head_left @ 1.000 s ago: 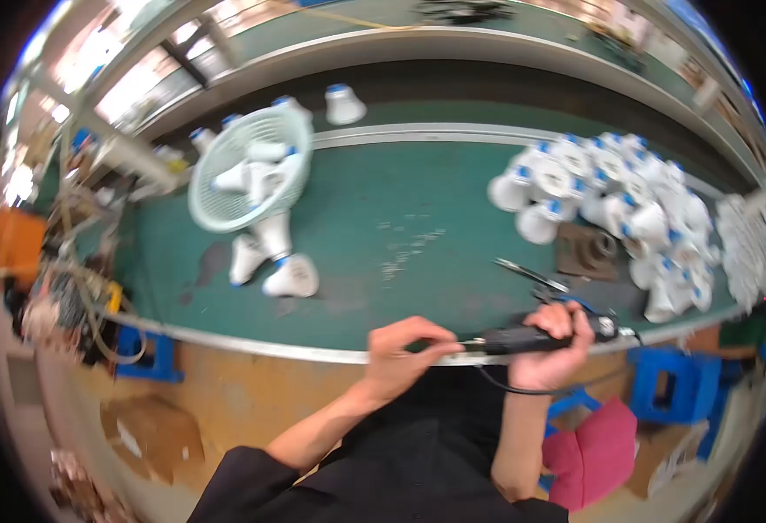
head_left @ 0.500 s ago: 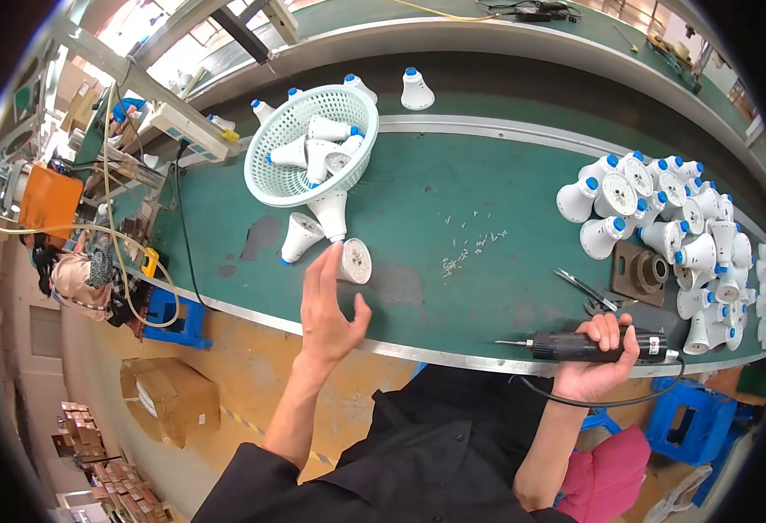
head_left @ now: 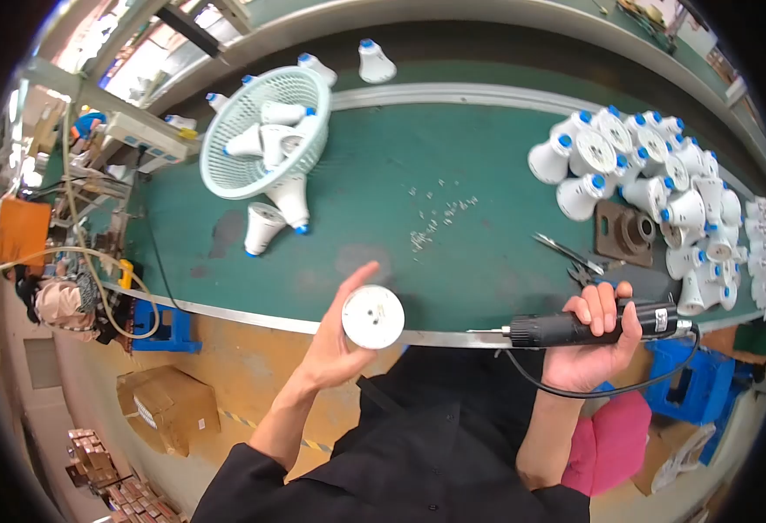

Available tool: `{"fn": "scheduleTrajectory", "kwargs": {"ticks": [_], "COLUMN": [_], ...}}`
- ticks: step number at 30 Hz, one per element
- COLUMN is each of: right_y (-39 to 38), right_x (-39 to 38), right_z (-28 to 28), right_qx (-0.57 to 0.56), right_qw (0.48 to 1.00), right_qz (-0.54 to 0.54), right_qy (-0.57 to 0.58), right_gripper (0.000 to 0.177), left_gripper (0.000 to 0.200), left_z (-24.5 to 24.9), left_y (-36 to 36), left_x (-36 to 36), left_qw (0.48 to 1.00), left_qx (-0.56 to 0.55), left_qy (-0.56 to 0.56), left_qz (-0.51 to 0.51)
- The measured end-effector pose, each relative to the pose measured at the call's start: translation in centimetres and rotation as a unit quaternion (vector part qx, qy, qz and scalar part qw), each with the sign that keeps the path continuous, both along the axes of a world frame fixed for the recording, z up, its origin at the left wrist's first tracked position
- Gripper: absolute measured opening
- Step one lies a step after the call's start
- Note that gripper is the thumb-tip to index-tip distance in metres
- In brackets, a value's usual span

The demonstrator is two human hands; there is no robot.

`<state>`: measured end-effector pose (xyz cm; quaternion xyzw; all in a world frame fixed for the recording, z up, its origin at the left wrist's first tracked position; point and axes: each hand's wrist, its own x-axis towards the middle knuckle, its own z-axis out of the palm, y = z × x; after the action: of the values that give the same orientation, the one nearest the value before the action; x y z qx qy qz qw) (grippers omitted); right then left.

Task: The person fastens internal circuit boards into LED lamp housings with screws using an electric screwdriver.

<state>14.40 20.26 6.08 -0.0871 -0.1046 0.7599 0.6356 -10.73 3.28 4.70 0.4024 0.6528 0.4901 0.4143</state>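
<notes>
My left hand [head_left: 335, 347] is wrapped round a white bulb housing [head_left: 373, 316], whose flat round face with small holes points up at me, above the bench's front edge. In my right hand [head_left: 594, 344] lies a black electric screwdriver [head_left: 566, 329], its bit pointing left and a cable curving from its rear end. Left of centre, a pale green basket [head_left: 215, 161] holds several white bulb housings with blue tips. Two more housings rest by it: one [head_left: 289, 202] against its front, another [head_left: 263, 228] lying nearer. Small white bits [head_left: 435, 218] are scattered over the green bench top [head_left: 374, 157].
Several bulb housings [head_left: 662, 166] crowd the right side of the bench. Before them are a brown metal fixture [head_left: 624, 234], tweezers [head_left: 568, 253] and pliers [head_left: 585, 275]. A cardboard box [head_left: 169, 408] and blue stools [head_left: 166, 325] stand on the floor. A person [head_left: 64, 303] is at far left.
My left hand has taken the nearest bulb housing off the bench and brought it toward me, face up. My right hand still grips the screwdriver. The view has shifted slightly.
</notes>
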Motion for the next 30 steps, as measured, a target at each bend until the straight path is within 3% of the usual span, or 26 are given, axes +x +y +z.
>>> {"fn": "scheduleTrajectory", "kwargs": {"ticks": [1,4,7,13,14,23,30], "right_y": [-0.3,-1.1,-1.9,-2.9,-3.1,-4.4,-5.0], "right_x": [0.2,0.9,1.5,1.9,1.9,0.7,0.0], "right_z": [0.4,1.0,1.2,0.9,0.8,-0.4,-0.6], "right_qx": [-0.001,0.007,0.018,0.029,0.035,0.090,0.096], "right_qw": [1.000,1.000,0.999,0.997,0.996,0.982,0.972], "right_qz": [0.004,0.013,0.023,0.051,0.057,0.118,0.160], "right_qy": [0.000,-0.015,-0.032,-0.049,-0.058,-0.114,-0.142], "right_gripper": [0.016,0.019,0.019,0.021,0.021,0.025,0.027], "left_gripper": [0.098,0.111,0.114,0.086,0.071,0.046,0.044], "left_z": [-0.2,-1.8,-2.7,-2.2,-2.0,-4.0,-4.0], "left_y": [-0.5,-1.6,-2.5,-2.1,-2.0,-2.4,-2.4], "left_x": [1.2,3.9,5.9,7.5,8.0,8.0,8.0], "left_qw": [0.993,0.956,0.940,0.965,0.962,0.959,0.948], "left_qx": [-0.012,-0.036,-0.051,-0.096,-0.100,-0.093,-0.116], "left_qy": [-0.113,-0.284,-0.330,-0.224,-0.242,-0.219,-0.217], "left_qz": [-0.021,-0.062,-0.074,-0.099,-0.079,-0.151,-0.203]}}
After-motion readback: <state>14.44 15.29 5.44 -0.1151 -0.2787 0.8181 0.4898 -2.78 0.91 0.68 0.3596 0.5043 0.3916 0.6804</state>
